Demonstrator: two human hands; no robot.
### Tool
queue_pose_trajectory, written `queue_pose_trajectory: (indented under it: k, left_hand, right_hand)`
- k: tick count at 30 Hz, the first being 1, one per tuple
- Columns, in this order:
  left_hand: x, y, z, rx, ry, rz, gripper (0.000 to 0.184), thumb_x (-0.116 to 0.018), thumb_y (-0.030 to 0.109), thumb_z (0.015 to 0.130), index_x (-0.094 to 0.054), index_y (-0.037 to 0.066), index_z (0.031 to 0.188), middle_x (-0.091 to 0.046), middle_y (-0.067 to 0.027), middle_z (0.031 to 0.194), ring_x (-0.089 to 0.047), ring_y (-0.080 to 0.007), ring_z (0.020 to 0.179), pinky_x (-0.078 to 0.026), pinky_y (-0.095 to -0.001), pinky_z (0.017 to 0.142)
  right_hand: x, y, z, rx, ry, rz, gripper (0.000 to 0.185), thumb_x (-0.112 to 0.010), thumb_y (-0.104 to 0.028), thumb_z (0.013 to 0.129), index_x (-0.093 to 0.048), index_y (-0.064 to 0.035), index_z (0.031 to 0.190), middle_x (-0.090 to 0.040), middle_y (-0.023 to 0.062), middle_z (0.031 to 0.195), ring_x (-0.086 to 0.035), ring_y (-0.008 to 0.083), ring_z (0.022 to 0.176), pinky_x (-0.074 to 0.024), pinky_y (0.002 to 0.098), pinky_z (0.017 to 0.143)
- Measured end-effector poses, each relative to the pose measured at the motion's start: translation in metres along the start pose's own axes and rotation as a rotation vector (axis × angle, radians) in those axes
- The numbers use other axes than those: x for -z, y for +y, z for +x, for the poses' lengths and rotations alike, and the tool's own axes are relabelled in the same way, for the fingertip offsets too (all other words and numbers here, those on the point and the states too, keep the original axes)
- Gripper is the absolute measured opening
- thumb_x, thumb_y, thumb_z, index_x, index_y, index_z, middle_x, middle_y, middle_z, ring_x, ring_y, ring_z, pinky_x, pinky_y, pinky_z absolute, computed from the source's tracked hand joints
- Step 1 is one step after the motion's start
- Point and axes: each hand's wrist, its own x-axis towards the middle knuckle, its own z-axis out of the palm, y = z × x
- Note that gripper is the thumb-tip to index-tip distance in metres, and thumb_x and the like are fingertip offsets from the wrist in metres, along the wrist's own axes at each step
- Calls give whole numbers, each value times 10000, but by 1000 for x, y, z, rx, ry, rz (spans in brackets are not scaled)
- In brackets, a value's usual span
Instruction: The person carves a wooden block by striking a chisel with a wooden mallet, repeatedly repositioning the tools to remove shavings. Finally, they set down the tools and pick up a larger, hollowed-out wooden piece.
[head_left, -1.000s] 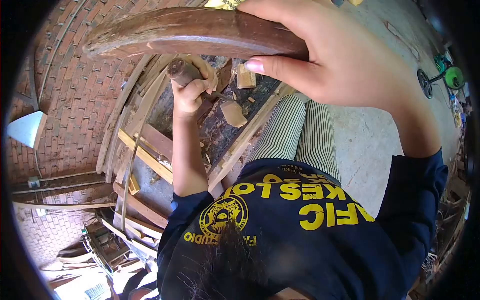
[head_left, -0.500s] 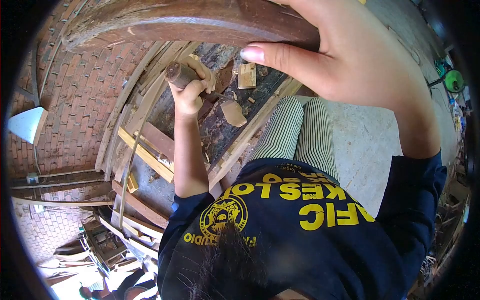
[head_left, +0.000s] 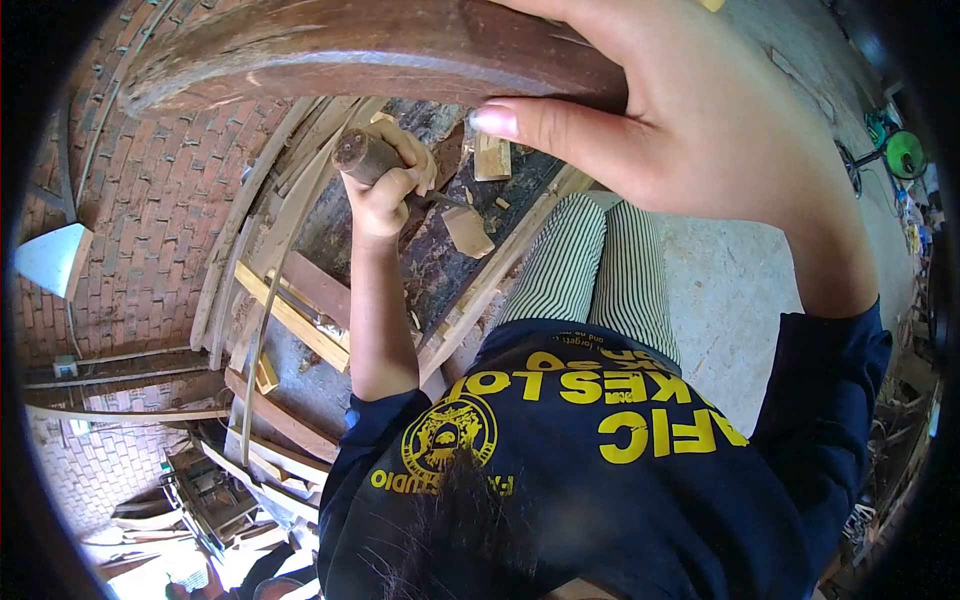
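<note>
My left hand (head_left: 385, 200) is wrapped round the thick wooden handle of a chisel (head_left: 364, 156). The chisel's thin blade points down to the right, its tip at or close to a small pale wood block (head_left: 467, 232) on the dark worn bench top (head_left: 440, 270). Up close to the camera, my right hand (head_left: 670, 120) grips the right end of a thick, dark wooden club (head_left: 380, 55), raised above the chisel. Another small wood block (head_left: 492, 160) lies farther along the bench, partly behind the club and my right thumb. Wood chips are scattered around both blocks.
Long wooden strips (head_left: 290, 320) and curved boards lie left of the bench. A brick surface (head_left: 150, 240) fills the far left, with a white panel (head_left: 52, 258). My striped legs (head_left: 560, 260) are beside the bench's edge. A green round object (head_left: 904, 155) stands far right.
The club and my right hand have shifted slightly left and down, covering more of the far block. My left hand and the chisel stay nearly in place.
</note>
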Motion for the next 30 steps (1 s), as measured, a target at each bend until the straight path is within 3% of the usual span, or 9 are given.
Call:
queue_pose_trajectory:
  k: [8,10,14,21,22,24,25,27,30]
  left_hand:
    - [-22,8,5,-30,64,174,169,-486,-15,578,-478,-4,746,-494,-86,607,-456,-156,480,-392,-294,482]
    - [-28,0,5,-111,253,93,174,-486,-14,576,-486,-11,750,-498,-80,607,-458,-149,485,-387,-286,473]
    - [-20,8,4,-51,68,122,164,-479,-17,575,-484,-10,738,-482,-76,575,-450,-153,470,-380,-280,459]
    - [-11,7,-2,-77,219,158,143,-469,-17,606,-496,7,744,-479,-71,574,-445,-165,468,-380,-285,455]
    - [5,0,-2,-125,65,135,145,-468,-13,637,-510,2,775,-489,-70,598,-448,-169,475,-385,-289,466]
    - [13,-6,-11,-228,135,658,170,-460,-16,659,-505,3,822,-489,-64,614,-438,-168,470,-382,-291,467]
    - [11,-3,-11,-229,132,659,170,-460,-16,659,-505,3,822,-489,-64,614,-438,-168,470,-382,-291,467]
    - [3,4,-10,-140,111,60,204,-466,-16,659,-498,10,859,-492,-63,633,-433,-161,474,-381,-287,468]
    - [8,5,-16,105,331,-183,236,-487,8,660,-485,18,896,-494,-68,644,-437,-156,492,-380,-279,466]
  right_hand:
    - [-43,23,14,-102,-45,-41,257,-634,-152,835,-566,-25,1048,-610,138,743,-597,250,618,-450,352,573]
    - [-49,27,16,-147,-56,-27,266,-650,-146,820,-580,-34,1051,-614,147,754,-609,269,643,-453,365,598]
    - [-48,23,21,-114,13,32,265,-658,-158,818,-584,-36,1042,-595,133,721,-586,268,613,-444,363,583]
    - [-55,19,23,-10,123,157,284,-658,-145,813,-587,-33,1065,-588,120,711,-577,264,604,-442,361,582]
    - [-54,18,22,-7,124,155,284,-658,-145,813,-587,-33,1065,-588,120,711,-577,264,604,-442,361,582]
    - [-52,16,20,-144,-164,-23,300,-656,-128,808,-585,-31,1083,-599,118,725,-572,264,602,-441,363,588]
    - [-63,24,19,60,72,-101,372,-634,-103,818,-571,-46,1180,-607,114,706,-545,223,534,-426,337,530]
    - [-65,27,19,54,65,-72,368,-636,-116,815,-578,-54,1174,-614,117,719,-559,228,553,-438,340,539]
    - [-67,20,25,42,33,24,359,-643,-155,806,-599,-77,1154,-636,127,757,-603,243,610,-471,351,565]
